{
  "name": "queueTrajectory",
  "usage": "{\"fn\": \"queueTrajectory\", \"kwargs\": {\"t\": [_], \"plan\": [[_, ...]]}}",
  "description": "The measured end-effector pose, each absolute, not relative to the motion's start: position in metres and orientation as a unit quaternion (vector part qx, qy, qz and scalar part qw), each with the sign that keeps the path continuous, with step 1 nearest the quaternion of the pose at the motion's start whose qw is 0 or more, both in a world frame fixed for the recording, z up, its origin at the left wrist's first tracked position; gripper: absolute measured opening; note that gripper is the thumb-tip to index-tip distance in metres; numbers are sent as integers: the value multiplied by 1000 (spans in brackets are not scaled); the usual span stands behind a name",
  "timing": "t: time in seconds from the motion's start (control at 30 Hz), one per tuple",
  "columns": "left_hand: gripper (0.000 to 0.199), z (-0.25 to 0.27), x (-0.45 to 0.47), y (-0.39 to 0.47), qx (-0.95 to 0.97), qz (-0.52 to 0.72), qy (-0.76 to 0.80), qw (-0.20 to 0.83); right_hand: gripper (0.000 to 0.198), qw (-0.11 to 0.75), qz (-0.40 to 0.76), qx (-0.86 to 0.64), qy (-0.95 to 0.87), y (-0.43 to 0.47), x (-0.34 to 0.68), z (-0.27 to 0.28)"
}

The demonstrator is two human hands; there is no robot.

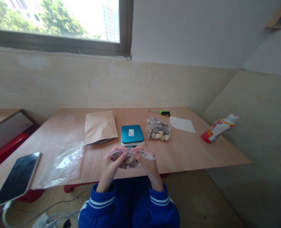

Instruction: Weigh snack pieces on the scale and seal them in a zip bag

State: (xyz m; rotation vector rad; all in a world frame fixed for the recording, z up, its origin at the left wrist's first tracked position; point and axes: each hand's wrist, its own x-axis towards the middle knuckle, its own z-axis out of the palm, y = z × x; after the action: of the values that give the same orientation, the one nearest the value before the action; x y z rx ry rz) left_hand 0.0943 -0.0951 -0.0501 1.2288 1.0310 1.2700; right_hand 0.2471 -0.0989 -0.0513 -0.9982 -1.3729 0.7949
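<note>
A clear zip bag (131, 162) with brownish, stone-like pieces inside is held up at the table's front edge. My left hand (114, 160) pinches its top strip from the left, thumb and fingers closed. From the other side, my right hand (145, 160) grips the same strip, its thumb near the left one. Just behind the bag lies a small scale with a blue top (132, 134) and a white label; the bag and hands cover its near end. A second zip bag (158, 129) filled with dark and pale pieces rests to the right of the scale.
A brown paper pouch (100, 127) and flat clear bags (63, 164) lie to the left. Toward the left edge is a tablet (18, 177) with a cable. Screwdrivers (164, 113) and white paper (182, 124) are at back right, near a red-and-white bottle (219, 129).
</note>
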Motion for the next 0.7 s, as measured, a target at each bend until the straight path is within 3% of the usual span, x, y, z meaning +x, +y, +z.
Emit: {"fn": "queueTrajectory", "kwargs": {"t": [0.4, 0.7], "plan": [[23, -46, 108, -99, 508, 568, 477, 437, 7, 644, 278, -445, -557, -99, 240, -52], [25, -46, 105, -96, 505, 554, 467, 470, 13, 624, 379, -438, -524, -95, 231, -54]]}}
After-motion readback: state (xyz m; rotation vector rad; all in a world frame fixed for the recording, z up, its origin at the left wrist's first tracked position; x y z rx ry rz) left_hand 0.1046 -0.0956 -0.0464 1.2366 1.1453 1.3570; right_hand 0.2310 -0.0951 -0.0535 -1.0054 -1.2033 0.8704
